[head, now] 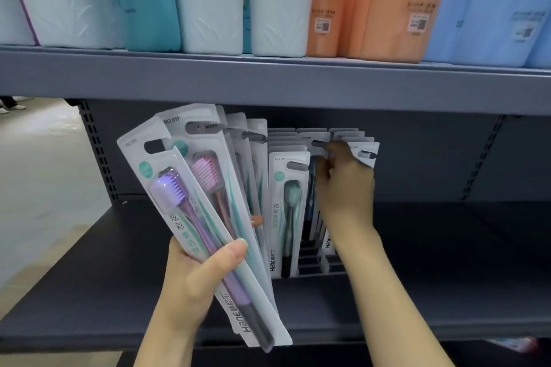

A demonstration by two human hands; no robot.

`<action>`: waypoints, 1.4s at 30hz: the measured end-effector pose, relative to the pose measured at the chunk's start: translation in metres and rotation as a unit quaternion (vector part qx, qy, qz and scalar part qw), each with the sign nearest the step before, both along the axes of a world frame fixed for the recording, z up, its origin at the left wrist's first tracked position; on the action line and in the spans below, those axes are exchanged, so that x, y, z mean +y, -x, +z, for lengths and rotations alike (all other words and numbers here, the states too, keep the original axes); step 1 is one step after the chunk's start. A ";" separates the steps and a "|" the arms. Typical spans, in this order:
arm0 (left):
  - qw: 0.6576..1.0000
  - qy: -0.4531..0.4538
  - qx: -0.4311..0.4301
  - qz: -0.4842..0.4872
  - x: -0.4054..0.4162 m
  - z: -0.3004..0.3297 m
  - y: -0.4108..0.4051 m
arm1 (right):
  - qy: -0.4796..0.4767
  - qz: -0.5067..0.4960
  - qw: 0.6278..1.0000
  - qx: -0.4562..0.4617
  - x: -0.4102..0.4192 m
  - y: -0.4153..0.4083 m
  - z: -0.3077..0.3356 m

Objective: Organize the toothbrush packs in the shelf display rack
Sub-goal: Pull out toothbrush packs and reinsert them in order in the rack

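My left hand (196,280) grips a fanned stack of several white toothbrush packs (205,202) by their lower ends; a purple brush is in front, a pink one behind it. A slotted display rack (310,265) stands on the dark lower shelf with several more packs upright in it; its front pack (286,211) shows a teal brush. My right hand (343,185) reaches into the rack's middle row, fingers pinched on the top of a pack (316,143) there. The hand hides most of the right row.
The grey shelf board (268,80) above overhangs the rack closely. It carries white, teal, orange and blue soft packages (208,0). The lower shelf (447,262) stretches dark to the right of the rack. A perforated upright (98,155) borders the left, with floor beyond.
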State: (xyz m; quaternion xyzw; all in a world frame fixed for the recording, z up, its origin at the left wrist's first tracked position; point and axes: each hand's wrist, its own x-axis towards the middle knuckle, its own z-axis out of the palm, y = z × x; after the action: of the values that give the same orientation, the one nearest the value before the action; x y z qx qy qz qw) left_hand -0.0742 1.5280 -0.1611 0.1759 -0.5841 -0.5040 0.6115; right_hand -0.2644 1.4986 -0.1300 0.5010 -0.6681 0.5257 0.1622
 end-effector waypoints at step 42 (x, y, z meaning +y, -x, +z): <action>0.999 -0.019 -0.002 -0.027 -0.004 0.002 0.002 | -0.068 0.070 0.983 0.153 -0.024 0.026 0.074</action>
State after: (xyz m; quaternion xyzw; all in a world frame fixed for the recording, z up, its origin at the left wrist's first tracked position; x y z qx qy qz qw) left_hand -0.0766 1.5238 -0.1590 0.1730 -0.5799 -0.5310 0.5931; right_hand -0.2908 1.4751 -0.0556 0.6308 -0.6329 0.4061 0.1911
